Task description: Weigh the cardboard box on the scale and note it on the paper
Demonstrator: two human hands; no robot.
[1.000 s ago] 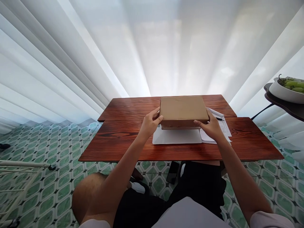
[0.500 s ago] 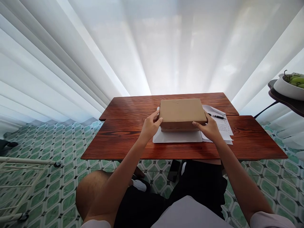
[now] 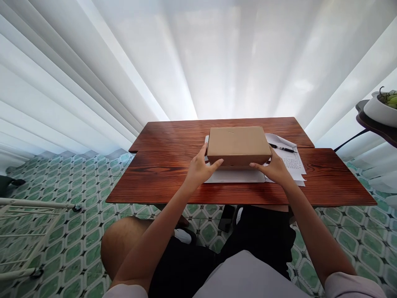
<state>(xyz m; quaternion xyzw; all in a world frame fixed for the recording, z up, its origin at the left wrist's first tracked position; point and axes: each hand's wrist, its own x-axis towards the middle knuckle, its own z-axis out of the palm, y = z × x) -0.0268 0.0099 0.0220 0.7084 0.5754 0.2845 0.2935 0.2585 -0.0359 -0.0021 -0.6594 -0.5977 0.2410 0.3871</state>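
In the head view, the cardboard box (image 3: 238,142) sits just above the middle of the frame on the worktop (image 3: 161,182), lying on a white sheet (image 3: 232,177); the left hand (image 3: 200,169) clasps its near left corner, thumb along the front face, and the right hand (image 3: 274,169) closes on its near right corner, so both hands grip the box; the step in hand looks like setting or squaring the box on the sheet; a next move would call for an even two-handed hold; to the right of the box, printed papers (image 3: 293,163) and a pen (image 3: 281,147) lie close, leaving little room there; the left of the worktop is bare wood, and its near edge runs just below the hands.
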